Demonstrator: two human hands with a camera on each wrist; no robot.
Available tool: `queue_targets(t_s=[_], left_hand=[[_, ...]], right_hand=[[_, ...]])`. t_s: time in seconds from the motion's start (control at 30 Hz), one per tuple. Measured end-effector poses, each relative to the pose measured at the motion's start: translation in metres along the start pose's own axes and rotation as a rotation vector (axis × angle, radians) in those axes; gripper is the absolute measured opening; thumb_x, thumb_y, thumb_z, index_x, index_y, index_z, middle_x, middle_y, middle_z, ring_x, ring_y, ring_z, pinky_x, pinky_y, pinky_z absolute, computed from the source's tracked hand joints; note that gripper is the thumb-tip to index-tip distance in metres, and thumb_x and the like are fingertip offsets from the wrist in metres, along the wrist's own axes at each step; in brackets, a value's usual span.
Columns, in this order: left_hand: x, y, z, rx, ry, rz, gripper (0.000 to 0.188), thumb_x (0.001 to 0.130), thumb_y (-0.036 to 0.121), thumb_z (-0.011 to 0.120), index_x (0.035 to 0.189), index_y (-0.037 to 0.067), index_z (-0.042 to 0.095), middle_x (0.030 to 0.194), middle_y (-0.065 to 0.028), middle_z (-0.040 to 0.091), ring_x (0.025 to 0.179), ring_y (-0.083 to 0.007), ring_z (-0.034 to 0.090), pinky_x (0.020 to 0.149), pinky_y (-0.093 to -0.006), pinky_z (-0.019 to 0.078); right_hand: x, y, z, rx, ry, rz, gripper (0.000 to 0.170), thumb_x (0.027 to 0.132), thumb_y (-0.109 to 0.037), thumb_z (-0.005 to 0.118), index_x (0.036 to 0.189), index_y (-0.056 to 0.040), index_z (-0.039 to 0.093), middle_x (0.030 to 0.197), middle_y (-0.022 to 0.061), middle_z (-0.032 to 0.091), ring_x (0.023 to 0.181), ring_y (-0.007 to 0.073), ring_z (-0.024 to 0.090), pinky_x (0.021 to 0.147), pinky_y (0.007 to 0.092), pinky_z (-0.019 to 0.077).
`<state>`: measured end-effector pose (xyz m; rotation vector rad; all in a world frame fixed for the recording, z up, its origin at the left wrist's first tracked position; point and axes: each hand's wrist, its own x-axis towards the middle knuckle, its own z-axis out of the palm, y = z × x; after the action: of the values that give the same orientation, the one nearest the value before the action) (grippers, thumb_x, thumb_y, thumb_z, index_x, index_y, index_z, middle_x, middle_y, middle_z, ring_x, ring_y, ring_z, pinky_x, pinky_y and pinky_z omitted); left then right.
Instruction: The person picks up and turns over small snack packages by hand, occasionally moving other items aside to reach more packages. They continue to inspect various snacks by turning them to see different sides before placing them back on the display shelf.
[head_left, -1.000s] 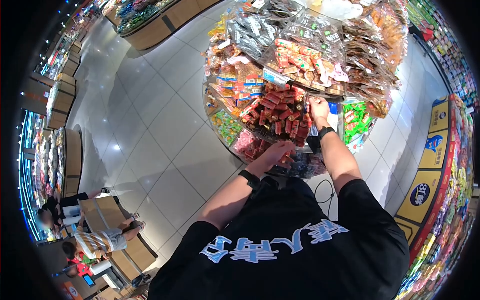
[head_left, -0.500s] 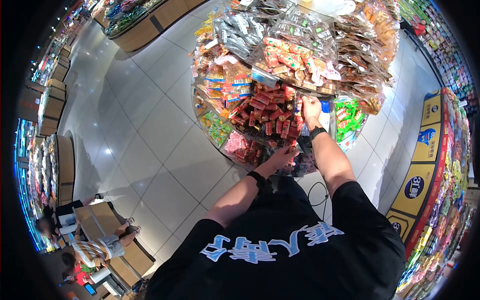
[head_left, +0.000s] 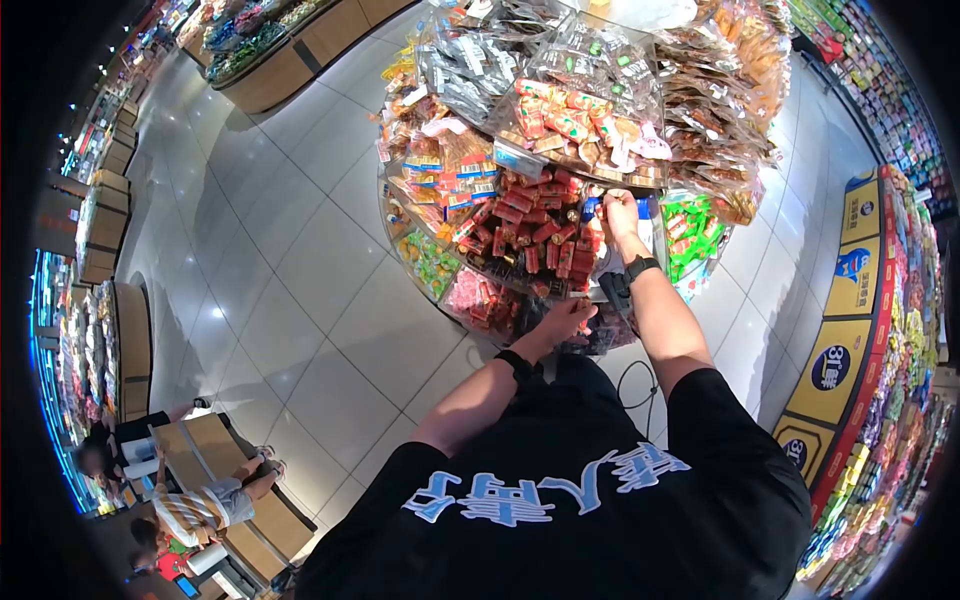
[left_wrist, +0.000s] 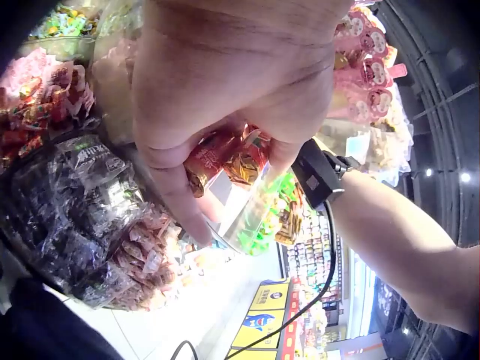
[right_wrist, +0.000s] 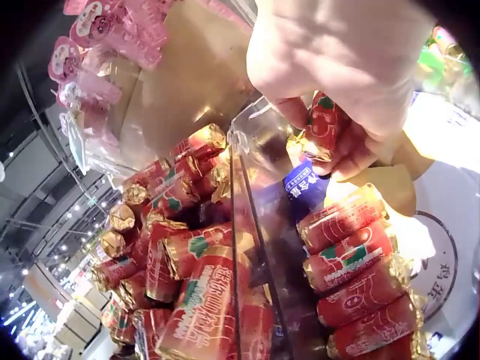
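Two red, gold-ended candy rolls [left_wrist: 214, 159] are held between the thumb and fingers of my left hand [head_left: 567, 322], low at the stand's near edge. My right hand [head_left: 622, 213] pinches another red candy roll [right_wrist: 324, 127] by its sides. Below that roll, in the right wrist view, several matching rolls [right_wrist: 352, 274] lie side by side in a row. A clear divider [right_wrist: 244, 247] separates this row from a heaped pile of the same rolls [right_wrist: 199, 300]. Close under my right fingertips shows a blue packet [right_wrist: 305, 189].
Bagged snacks [head_left: 700, 110] are heaped on the stand's upper tier. Green-wrapped sweets [head_left: 690, 230] fill the bin to the right. Dark clear-wrapped sweets [left_wrist: 71, 214] lie beneath my left hand. A cable [left_wrist: 300, 311] hangs from the right wrist's camera. People [head_left: 195, 515] are at a counter.
My left hand has shifted right along the stand's near edge, away from the lower red rolls. My right hand remains over the divided compartment. The head view has turned slightly.
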<state>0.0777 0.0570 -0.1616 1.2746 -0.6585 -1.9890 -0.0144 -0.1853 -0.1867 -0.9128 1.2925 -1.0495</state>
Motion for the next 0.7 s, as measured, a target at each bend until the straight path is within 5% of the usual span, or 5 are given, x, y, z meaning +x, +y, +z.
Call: queue_targets(t_s=[0.13,0.3,0.5,0.6,0.7], left_hand=[[-0.004,0.000,0.004,-0.010,-0.023,-0.066,0.032,0.094,0.036,0.061,0.112,0.011,0.054,0.095,0.0004,0.051,0.084,-0.0141,0.060,0.072,-0.0354,0.0603],[0.004,-0.008,0.001,-0.064,0.005,-0.110,0.031,0.094,0.035,0.061,0.112,0.010,0.055,0.095,-0.0001,0.054,0.088,-0.0160,0.062,0.072,-0.0374,0.0608],[0.011,-0.007,-0.004,-0.104,0.020,-0.091,0.028,0.095,0.033,0.061,0.110,0.010,0.055,0.092,-0.0007,0.056,0.087,-0.0164,0.064,0.075,-0.0394,0.0609],[0.012,-0.007,-0.005,-0.090,0.024,-0.087,0.027,0.095,0.033,0.060,0.108,0.010,0.055,0.085,0.0002,0.055,0.083,-0.0154,0.064,0.076,-0.0402,0.0606],[0.006,0.001,-0.002,-0.100,0.039,-0.095,0.024,0.095,0.033,0.060,0.105,0.011,0.056,0.079,0.0010,0.053,0.080,-0.0147,0.064,0.077,-0.0412,0.0603]], right_hand=[[0.009,0.008,0.008,-0.154,-0.006,0.071,0.026,0.084,-0.006,0.066,0.107,-0.0032,0.055,0.070,0.0097,0.061,0.051,0.0148,0.057,0.043,0.0272,0.0448],[-0.009,-0.021,0.026,-0.597,0.108,0.015,0.017,0.077,-0.021,0.077,0.077,-0.0068,0.067,0.060,0.0041,0.064,0.049,0.0134,0.058,0.045,0.0308,0.0439],[-0.006,-0.010,0.021,-0.709,0.202,-0.069,0.022,0.075,-0.025,0.077,0.080,-0.0061,0.069,0.066,0.0064,0.068,0.056,0.0136,0.061,0.055,0.0307,0.0486],[-0.009,-0.009,0.018,-0.643,0.180,-0.137,0.018,0.079,-0.024,0.075,0.081,-0.0075,0.068,0.066,0.0059,0.066,0.055,0.0131,0.060,0.052,0.0294,0.0460],[0.006,0.015,0.012,-0.122,0.061,-0.113,0.014,0.085,-0.022,0.070,0.083,-0.0085,0.066,0.064,0.0026,0.062,0.051,0.0109,0.054,0.047,0.0264,0.0419]])
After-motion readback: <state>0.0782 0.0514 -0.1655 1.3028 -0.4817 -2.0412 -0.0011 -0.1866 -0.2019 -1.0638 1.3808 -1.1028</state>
